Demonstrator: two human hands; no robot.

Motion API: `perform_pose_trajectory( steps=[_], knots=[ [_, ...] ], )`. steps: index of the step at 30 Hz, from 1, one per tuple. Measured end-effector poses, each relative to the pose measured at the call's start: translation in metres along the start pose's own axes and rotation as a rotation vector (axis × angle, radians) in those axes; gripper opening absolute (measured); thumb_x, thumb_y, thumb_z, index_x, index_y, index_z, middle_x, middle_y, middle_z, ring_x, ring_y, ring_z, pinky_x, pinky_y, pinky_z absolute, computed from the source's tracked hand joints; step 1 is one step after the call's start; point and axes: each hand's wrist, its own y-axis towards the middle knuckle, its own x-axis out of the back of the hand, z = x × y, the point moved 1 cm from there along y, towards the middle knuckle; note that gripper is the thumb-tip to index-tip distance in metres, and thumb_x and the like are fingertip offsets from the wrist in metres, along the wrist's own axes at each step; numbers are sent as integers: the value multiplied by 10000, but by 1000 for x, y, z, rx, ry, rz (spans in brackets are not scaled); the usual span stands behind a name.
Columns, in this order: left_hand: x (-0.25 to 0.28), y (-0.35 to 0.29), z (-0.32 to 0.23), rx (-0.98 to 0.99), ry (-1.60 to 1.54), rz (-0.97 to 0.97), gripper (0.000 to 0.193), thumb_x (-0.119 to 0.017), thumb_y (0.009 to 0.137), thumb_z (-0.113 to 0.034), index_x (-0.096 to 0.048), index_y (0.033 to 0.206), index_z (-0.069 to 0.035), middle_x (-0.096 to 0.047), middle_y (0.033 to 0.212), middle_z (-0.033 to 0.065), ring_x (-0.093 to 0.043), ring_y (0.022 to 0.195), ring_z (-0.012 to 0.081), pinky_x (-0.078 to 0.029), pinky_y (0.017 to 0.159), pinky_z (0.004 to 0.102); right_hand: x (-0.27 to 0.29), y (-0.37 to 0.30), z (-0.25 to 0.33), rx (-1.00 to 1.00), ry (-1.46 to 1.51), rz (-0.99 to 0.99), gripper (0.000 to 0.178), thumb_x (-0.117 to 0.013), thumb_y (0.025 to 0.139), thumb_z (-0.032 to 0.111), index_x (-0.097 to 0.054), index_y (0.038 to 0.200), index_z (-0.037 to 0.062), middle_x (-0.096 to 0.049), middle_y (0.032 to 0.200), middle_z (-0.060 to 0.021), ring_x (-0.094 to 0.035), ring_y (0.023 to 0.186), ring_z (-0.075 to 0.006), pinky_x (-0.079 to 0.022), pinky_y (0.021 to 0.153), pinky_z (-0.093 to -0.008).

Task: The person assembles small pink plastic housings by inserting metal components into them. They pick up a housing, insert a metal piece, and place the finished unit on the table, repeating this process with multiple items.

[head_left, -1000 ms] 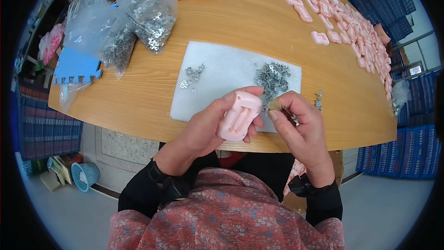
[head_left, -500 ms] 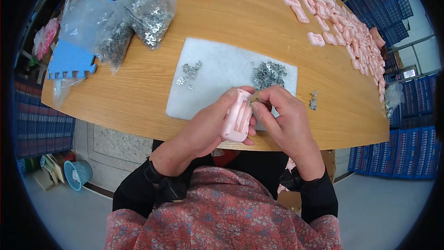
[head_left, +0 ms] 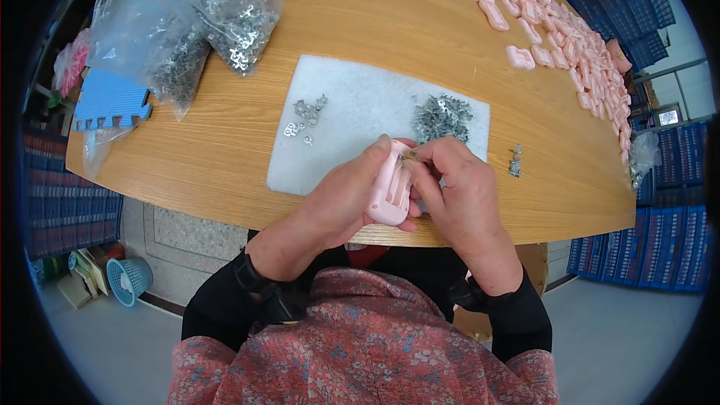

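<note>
My left hand is wrapped round a pink plastic housing, its long battery recess facing up. The thumb lies along the housing's left side, and fingertips show beneath its right edge. At the recess's upper right end, my right hand is closed in a pinch on a small metal piece, mostly hidden by the fingers. Both hands are over the near edge of a white foam pad. Just beyond the right hand lies a heap of small metal clips; a few flat metal pieces lie on the pad's left.
Many pink housings are piled along the table's far and right edges. Clear bags of metal parts stand at the far left by a blue foam mat. A small metal cluster lies right of the pad. Blue crates flank the table.
The housing and both hands have shifted slightly, the housing a little to the right and upward. The right fingers have moved further over the recess's upper end, still pinched.
</note>
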Motion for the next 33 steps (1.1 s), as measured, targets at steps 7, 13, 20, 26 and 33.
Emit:
perform_pose_trajectory(
  steps=[7, 13, 20, 26, 33],
  knots=[
    [7, 1, -1, 35, -75, 56, 527, -268, 1068, -460, -435, 1373, -62, -623, 979, 133, -669, 827, 242, -593, 703, 413, 5, 3, -5, -165, 231, 15, 143, -725, 851, 94, -636, 935, 21, -608, 783, -117, -640, 660, -234, -510, 594, -338],
    [8, 0, -2, 43, -58, 81, 547, -230, 1073, -458, -452, 1365, -52, -637, 998, 152, -674, 842, 256, -580, 718, 411, 6, 6, 1, -282, 356, 88, 164, -698, 882, 97, -640, 1017, 23, -594, 787, -71, -582, 626, -134, -487, 584, -276],
    [6, -2, -1, 6, -18, 71, 553, -219, 1075, -456, -450, 1373, -52, -645, 1023, 159, -677, 840, 249, -570, 731, 370, -2, -3, -8, -420, 623, 156, 190, -656, 914, 99, -631, 1086, 24, -599, 839, -38, -564, 661, -70, -482, 599, -250],
    [3, -1, -1, -50, 54, 108, 575, -192, 1078, -438, -292, 1511, -73, -648, 994, 179, -676, 788, 269, -560, 681, 382, -3, -2, 1, -416, 606, 164, 156, -648, 948, 132, -614, 1032, 5, -619, 855, -20, -543, 676, -41, -458, 593, -226],
    [2, -6, -3, -60, 18, 146, 587, -234, 1078, -441, -258, 1530, -66, -655, 994, 162, -676, 789, 241, -567, 706, 354, -1, -8, -10, -487, 940, 187, 164, -624, 976, 137, -582, 1073, 12, -617, 854, 6, -523, 704, -24, -423, 606, -193]
  ],
)
